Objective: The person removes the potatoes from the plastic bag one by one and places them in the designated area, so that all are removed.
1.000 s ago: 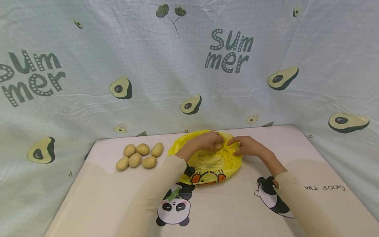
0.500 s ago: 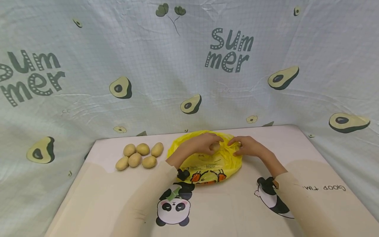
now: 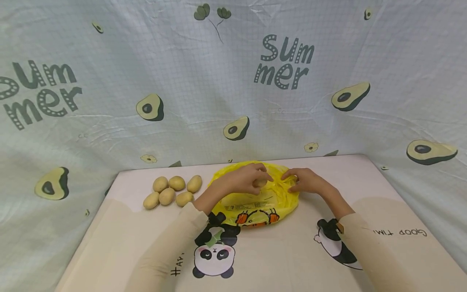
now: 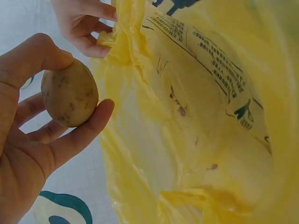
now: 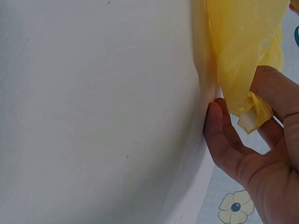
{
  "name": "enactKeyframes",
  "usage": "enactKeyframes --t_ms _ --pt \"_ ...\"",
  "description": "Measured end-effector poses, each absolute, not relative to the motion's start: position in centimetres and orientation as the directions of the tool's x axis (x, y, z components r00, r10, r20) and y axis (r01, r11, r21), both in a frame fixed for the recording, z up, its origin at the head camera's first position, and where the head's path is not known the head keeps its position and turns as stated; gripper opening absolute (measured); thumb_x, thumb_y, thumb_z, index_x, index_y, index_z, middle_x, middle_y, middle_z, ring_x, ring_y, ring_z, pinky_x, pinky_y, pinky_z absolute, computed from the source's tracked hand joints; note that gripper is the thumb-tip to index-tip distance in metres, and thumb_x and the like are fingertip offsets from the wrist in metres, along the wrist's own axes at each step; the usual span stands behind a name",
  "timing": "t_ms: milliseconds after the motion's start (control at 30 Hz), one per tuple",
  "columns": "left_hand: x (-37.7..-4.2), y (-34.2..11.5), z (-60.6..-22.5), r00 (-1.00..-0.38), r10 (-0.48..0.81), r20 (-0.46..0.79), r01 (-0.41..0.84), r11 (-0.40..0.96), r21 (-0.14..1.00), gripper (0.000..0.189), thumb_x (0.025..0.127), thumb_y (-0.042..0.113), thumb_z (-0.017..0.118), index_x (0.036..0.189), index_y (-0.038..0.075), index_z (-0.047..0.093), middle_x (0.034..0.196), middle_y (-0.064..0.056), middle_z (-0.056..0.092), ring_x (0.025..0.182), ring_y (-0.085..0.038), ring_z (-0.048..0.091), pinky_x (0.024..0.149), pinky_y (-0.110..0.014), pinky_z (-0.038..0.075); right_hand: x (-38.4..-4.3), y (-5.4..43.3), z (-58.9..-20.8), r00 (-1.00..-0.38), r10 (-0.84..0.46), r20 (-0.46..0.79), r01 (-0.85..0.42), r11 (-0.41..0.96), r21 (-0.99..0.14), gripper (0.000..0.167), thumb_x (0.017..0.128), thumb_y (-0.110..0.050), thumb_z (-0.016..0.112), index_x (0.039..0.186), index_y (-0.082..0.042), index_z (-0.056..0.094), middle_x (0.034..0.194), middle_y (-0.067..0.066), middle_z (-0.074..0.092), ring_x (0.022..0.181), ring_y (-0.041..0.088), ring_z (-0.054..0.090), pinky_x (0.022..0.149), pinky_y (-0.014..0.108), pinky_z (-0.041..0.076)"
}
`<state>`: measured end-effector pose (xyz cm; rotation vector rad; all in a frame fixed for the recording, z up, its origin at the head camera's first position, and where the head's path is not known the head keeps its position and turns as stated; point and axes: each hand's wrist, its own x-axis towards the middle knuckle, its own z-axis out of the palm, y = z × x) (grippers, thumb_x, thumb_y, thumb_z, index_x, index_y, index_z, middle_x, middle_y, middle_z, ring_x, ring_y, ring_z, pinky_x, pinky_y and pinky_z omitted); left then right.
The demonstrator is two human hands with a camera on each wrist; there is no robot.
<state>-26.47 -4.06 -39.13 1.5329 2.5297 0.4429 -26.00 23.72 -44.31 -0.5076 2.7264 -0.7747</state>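
My left hand [image 3: 243,179] pinches a brown-speckled potato [image 4: 70,93] between thumb and fingers, over the left part of a crumpled yellow plastic bag [image 3: 251,200]. In the left wrist view, the potato is beside the bag's opening, with printed text and dark smudges on the plastic. My right hand [image 3: 307,180] grips a gathered fold at the bag's right side. Up close, thumb and fingers are curled round the twisted yellow plastic [image 5: 254,114]. Whether anything lies inside the bag I cannot tell.
Several potatoes [image 3: 166,196] lie grouped in two rows on the table, left of the bag. The pale table [image 3: 292,259] has panda prints. A curtain [image 3: 204,93] with avocado prints hangs behind its far edge.
My left hand has drawn back to the left with the potato, away from my right hand. The right hand keeps its grip on the bag and has barely moved.
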Motion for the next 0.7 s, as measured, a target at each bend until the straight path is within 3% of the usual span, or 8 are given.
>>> enactKeyframes --t_ms 100,233,433,700 --pt "-26.3 -4.6 -39.0 -0.451 0.891 0.057 0.848 0.407 0.34 0.034 0.089 0.006 0.069 0.122 0.009 0.073 0.124 -0.01 0.059 0.091 -0.017 0.054 0.083 -0.026 0.048 -26.0 23.8 -44.3 -0.904 -0.401 -0.149 -0.261 0.793 -0.551 0.038 0.088 -0.01 0.079 0.124 -0.012 0.069 0.143 0.02 0.057 0.134 0.042 0.048 0.112 0.061 0.036" --pt "-25.9 -5.2 -38.9 -0.488 0.869 0.08 0.822 0.427 0.377 0.031 0.088 0.004 0.066 0.118 0.011 0.074 0.124 -0.008 0.058 0.09 -0.016 0.055 0.081 -0.024 0.048 -26.0 23.8 -44.3 -0.904 -0.402 -0.146 -0.262 0.791 -0.553 0.037 0.087 -0.01 0.079 0.123 -0.012 0.07 0.143 0.021 0.056 0.134 0.043 0.047 0.112 0.061 0.036" --pt "-25.7 -5.9 -38.8 -0.568 0.818 0.092 0.773 0.492 0.4 0.035 0.089 0.007 0.077 0.122 0.014 0.07 0.128 -0.007 0.056 0.103 -0.021 0.058 0.087 -0.03 0.053 -26.1 24.0 -44.4 -0.903 -0.404 -0.143 -0.266 0.791 -0.551 0.038 0.087 -0.012 0.08 0.124 -0.013 0.069 0.143 0.02 0.056 0.127 0.04 0.052 0.108 0.06 0.041" --pt "-25.6 -7.0 -38.6 -0.56 0.813 0.159 0.789 0.464 0.402 0.042 0.084 0.011 0.084 0.123 0.013 0.07 0.128 -0.007 0.058 0.109 -0.022 0.059 0.09 -0.03 0.054 -26.2 24.0 -44.5 -0.906 -0.397 -0.147 -0.258 0.793 -0.552 0.038 0.087 -0.012 0.079 0.124 -0.013 0.069 0.142 0.019 0.057 0.122 0.038 0.054 0.107 0.059 0.042"
